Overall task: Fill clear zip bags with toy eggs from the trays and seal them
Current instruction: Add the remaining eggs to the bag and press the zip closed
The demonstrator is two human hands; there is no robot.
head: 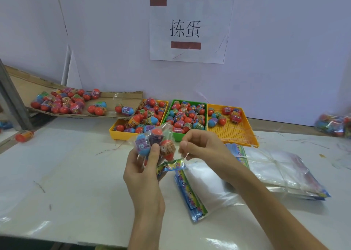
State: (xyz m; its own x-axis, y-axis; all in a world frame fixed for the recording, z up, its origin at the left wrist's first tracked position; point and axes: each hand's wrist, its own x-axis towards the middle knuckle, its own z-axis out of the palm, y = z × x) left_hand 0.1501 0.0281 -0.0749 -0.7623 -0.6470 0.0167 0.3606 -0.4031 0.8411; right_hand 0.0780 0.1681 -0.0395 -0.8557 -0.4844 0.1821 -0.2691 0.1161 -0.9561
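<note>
My left hand (141, 166) grips a clear zip bag (168, 135) holding several toy eggs, blue, purple and red-orange, above the white table. Its colourful printed header strip (171, 166) hangs below the eggs. My right hand (201, 145) pinches the bag's right edge beside the eggs. Behind the hands stand three trays of eggs: a yellow tray (118, 133) well filled, a green tray (175, 102) well filled, and an orange-yellow tray (233, 132) with only a few eggs at its back.
Stacks of empty zip bags (275, 168) lie to the right of my hands. A cardboard flap (121, 95) at back left carries loose eggs and filled bags. One egg (24, 135) lies alone at the left. Filled bags (334, 124) sit at the far right edge.
</note>
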